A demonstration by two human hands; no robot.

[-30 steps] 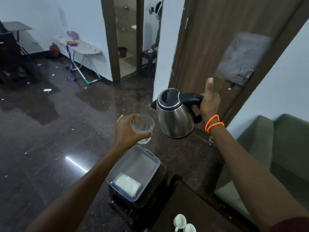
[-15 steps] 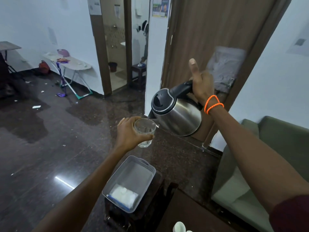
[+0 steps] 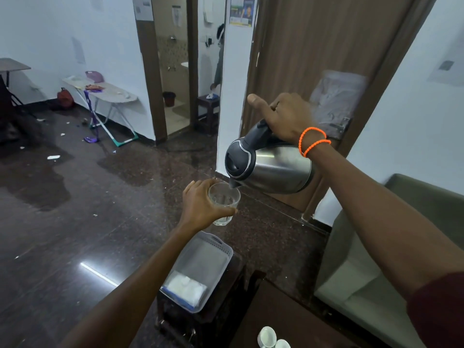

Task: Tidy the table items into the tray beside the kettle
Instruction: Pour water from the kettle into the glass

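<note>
Right hand [image 3: 285,116] grips tipped kettle [image 3: 271,167]; left hand [image 3: 200,205] holds glass [image 3: 224,202].

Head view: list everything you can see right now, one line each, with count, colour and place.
kettle: one, steel with black lid and handle, tipped, spout over the glass
glass: one, clear, held above the tray
tray: one, translucent grey, on the dark stand below the glass
white packet: one, white with blue edge, in the tray's near end
cups: two, white, bottom edge on the brown table
sofa: one, green, at right
ironing board: one, pale, by the far left wall
bucket: one, dark, inside the bathroom doorway
stool: one, dark, by the doorway
left hand: grips the glass
right hand: grips the kettle handle, orange bands on the wrist
</note>
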